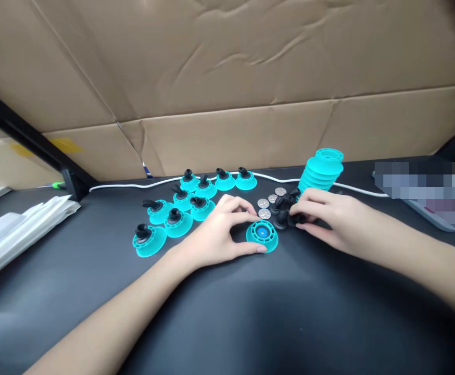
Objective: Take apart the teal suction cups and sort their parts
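Note:
My left hand (227,229) holds a turquoise domed cup (268,245) on the table, thumb at its near edge and fingers at its far edge. The cup has a slotted top ring with a blue disc in its centre. To the right, my right hand (321,211) reaches into a pile of black knobbed parts (280,219), its fingers closed on one black knobbed part (298,217). Several silver slotted discs (264,214) lie between the hands. Behind my right hand stands a leaning stack of turquoise cups (323,169).
Several turquoise cups with black knobs fitted (178,224) stand in rows at left. A white cable (134,186) runs along the back before a cardboard wall (227,67). White flat packets (24,234) lie far left, a partly blurred tray (430,208) far right.

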A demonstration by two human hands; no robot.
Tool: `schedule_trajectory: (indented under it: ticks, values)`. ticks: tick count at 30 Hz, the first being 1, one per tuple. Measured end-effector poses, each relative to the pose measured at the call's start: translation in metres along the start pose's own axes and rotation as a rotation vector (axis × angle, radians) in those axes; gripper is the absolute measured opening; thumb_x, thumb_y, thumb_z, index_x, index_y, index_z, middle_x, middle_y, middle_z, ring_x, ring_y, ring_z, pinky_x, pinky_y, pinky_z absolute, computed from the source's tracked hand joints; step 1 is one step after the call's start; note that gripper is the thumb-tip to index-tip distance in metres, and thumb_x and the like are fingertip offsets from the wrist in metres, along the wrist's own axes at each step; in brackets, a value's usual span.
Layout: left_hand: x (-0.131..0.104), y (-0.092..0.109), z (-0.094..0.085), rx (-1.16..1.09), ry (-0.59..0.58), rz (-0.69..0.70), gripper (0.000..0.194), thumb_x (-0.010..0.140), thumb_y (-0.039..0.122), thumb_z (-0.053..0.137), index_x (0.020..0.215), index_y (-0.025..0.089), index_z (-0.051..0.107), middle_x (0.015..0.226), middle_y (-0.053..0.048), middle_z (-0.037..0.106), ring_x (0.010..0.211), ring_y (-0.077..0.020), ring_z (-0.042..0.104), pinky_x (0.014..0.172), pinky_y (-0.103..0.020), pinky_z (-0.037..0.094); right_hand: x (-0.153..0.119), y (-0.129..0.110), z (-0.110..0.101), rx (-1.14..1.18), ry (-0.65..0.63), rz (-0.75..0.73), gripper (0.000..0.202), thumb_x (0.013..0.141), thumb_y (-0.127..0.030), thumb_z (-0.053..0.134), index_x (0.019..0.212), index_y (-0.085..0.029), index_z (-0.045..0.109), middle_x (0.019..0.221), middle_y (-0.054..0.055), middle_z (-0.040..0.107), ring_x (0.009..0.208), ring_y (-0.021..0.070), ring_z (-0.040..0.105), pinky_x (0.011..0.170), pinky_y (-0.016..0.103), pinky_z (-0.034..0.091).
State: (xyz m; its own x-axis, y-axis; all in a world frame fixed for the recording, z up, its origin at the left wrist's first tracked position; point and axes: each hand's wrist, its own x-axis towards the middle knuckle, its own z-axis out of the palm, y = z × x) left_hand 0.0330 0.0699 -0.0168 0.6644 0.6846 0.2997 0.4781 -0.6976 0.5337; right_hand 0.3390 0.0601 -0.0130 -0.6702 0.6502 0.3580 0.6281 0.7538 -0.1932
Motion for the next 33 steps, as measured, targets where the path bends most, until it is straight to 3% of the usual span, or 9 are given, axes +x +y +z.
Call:
schedule_trajectory:
  ticks: [8, 11, 14, 17, 20, 24, 27, 30, 33]
  values:
    - [-0.001, 0.002, -0.003, 0.01, -0.015, 0.013, 0.047, 0.082, 0.049, 0.09, 0.121, 0.026, 0.078, 0.127, -0.008, 0.066, 0.122, -0.03, 0.059, 0.11, -0.047, 0.053, 0.007, -0.007, 0.013, 0.013, 0.102, 0.022, 0.009, 0.102, -0.016, 0.056, 0.107, -0.02, 0.062, 0.105, 0.009, 0.065, 0.078, 0.0214, 0.068, 0.068, 0.036, 0.059]
    - [-0.002, 0.002, -0.004, 0.01, -0.022, 0.022, 0.046, 0.082, 0.048, 0.09, 0.121, 0.025, 0.078, 0.126, -0.009, 0.066, 0.122, -0.0287, 0.059, 0.11, -0.047, 0.053, 0.008, -0.009, 0.017, -0.007, 0.155, 0.021, 0.016, 0.102, -0.014, 0.058, 0.116, -0.019, 0.063, 0.116, 0.011, 0.065, 0.081, 0.0208, 0.069, 0.072, 0.036, 0.061]
    - [-0.002, 0.002, -0.006, -0.012, -0.032, 0.027, 0.047, 0.083, 0.045, 0.09, 0.123, 0.025, 0.078, 0.125, -0.009, 0.066, 0.12, -0.0273, 0.061, 0.109, -0.046, 0.055, 0.009, -0.013, 0.011, -0.003, 0.152, 0.028, 0.028, 0.1, -0.023, 0.065, 0.128, -0.019, 0.06, 0.124, 0.013, 0.061, 0.083, 0.0203, 0.068, 0.068, 0.033, 0.06]
    - [-0.002, 0.002, -0.008, -0.052, -0.043, 0.056, 0.049, 0.085, 0.039, 0.089, 0.13, 0.025, 0.076, 0.124, -0.009, 0.066, 0.116, -0.0253, 0.066, 0.106, -0.043, 0.058, 0.01, -0.022, 0.001, 0.07, 0.154, 0.028, 0.031, 0.098, -0.035, 0.073, 0.123, -0.018, 0.062, 0.112, 0.01, 0.062, 0.076, 0.0178, 0.064, 0.063, 0.032, 0.057]
    - [-0.001, 0.001, -0.01, -0.078, -0.027, 0.125, 0.049, 0.088, 0.032, 0.087, 0.134, 0.024, 0.073, 0.125, -0.01, 0.065, 0.113, -0.0234, 0.068, 0.099, -0.038, 0.062, 0.01, -0.034, -0.003, 0.221, 0.161, 0.023, 0.023, 0.101, -0.032, 0.069, 0.12, -0.019, 0.064, 0.099, 0.005, 0.063, 0.064, 0.0127, 0.061, 0.06, 0.029, 0.056]
    - [-0.002, -0.001, -0.008, -0.097, -0.013, 0.23, 0.043, 0.098, 0.02, 0.075, 0.14, 0.029, 0.07, 0.135, -0.011, 0.063, 0.109, -0.0196, 0.069, 0.087, -0.031, 0.064, 0.01, -0.045, 0.003, 0.306, 0.114, 0.048, 0.028, 0.106, -0.029, 0.062, 0.133, -0.02, 0.064, 0.107, 0.007, 0.071, 0.069, 0.0135, 0.067, 0.068, 0.03, 0.059]
    - [-0.003, 0.001, -0.006, -0.078, 0.005, 0.269, 0.041, 0.102, 0.014, 0.067, 0.14, 0.03, 0.068, 0.135, -0.01, 0.063, 0.111, -0.0193, 0.068, 0.091, -0.032, 0.063, 0.01, -0.047, 0.007, 0.377, 0.065, 0.125, 0.035, 0.105, -0.032, 0.065, 0.137, -0.02, 0.063, 0.095, 0.003, 0.073, 0.069, 0.0144, 0.069, 0.068, 0.029, 0.06]
    - [-0.005, 0.005, -0.007, -0.091, 0.001, 0.206, 0.043, 0.101, 0.009, 0.066, 0.141, 0.025, 0.062, 0.127, -0.009, 0.067, 0.107, -0.0178, 0.069, 0.094, -0.032, 0.061, 0.01, -0.043, 0.007, 0.49, 0.02, 0.187, 0.029, 0.101, -0.033, 0.072, 0.125, -0.019, 0.067, 0.092, 0.001, 0.073, 0.07, 0.0132, 0.071, 0.068, 0.026, 0.061]
    - [-0.005, 0.007, -0.011, -0.104, -0.031, 0.194, 0.047, 0.095, 0.015, 0.077, 0.139, 0.022, 0.061, 0.121, -0.008, 0.07, 0.107, -0.0194, 0.068, 0.096, -0.034, 0.061, 0.011, -0.037, 0.006, 0.515, -0.021, 0.051, 0.016, 0.102, -0.029, 0.07, 0.115, -0.02, 0.071, 0.103, 0.004, 0.07, 0.083, 0.014, 0.072, 0.079, 0.026, 0.06]
